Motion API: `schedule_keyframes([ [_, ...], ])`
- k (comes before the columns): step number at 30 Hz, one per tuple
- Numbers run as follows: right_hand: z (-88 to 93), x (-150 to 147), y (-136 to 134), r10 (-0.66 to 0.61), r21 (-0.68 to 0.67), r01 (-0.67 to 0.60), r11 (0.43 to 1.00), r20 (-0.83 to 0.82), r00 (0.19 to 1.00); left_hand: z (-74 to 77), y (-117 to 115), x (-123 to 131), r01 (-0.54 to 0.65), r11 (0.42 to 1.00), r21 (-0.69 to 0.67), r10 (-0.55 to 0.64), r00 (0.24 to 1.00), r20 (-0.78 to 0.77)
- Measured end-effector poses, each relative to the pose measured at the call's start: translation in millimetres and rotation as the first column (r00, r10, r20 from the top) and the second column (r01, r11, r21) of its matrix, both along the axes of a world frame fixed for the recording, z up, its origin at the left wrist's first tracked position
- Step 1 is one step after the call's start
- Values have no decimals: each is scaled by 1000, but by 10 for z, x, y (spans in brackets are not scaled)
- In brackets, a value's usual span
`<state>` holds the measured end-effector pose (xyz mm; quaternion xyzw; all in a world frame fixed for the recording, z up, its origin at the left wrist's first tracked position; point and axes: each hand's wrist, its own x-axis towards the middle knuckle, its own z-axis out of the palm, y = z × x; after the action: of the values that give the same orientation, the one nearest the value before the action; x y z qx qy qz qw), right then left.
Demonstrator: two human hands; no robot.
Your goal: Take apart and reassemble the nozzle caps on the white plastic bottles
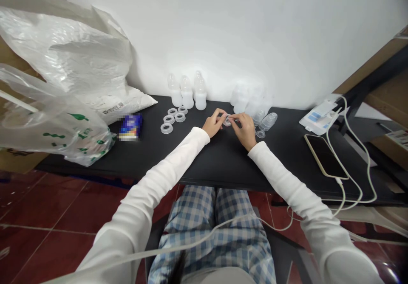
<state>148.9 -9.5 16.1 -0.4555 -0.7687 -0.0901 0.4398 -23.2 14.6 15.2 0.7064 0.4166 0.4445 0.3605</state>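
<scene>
Near the back middle of the black table, both my hands hold a small translucent bottle collar ring (226,121). My left hand (214,123) grips its left side with bent fingers. On the other side, the fingertips of my right hand (244,130) pinch it; its centre is partly hidden by them. Left of my hands lie several loose collar rings (180,117). Behind these stand white baby bottles (187,93) with clear domed caps. Beyond my right hand are pale bottles (241,101), blurred against the wall, clear caps (268,121) and a clear nipple (260,134).
Large white plastic bags (79,50) and a printed clear bag (79,135) crowd the left, with a blue packet (131,126) beside them. On the right lie a phone (325,156) on a white cable (342,192) and a flat plastic case (318,116). A wall (223,29) rises behind.
</scene>
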Motion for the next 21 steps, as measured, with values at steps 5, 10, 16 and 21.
schedule_keyframes([
  [5,-7,-17,-12,-44,19,46,999,-86,995,10,-42,4,100,995,29,-101,995,22],
  [10,-42,-16,27,-17,-45,9,999,-171,985,-62,13,14,171,982,80,-176,983,59],
  [16,-56,-50,25,-9,-43,6,999,-65,998,-119,57,38,125,988,91,-136,983,121],
  [21,-93,-85,26,11,-102,-12,995,-7,1000,-109,38,70,105,989,105,-118,986,121],
])
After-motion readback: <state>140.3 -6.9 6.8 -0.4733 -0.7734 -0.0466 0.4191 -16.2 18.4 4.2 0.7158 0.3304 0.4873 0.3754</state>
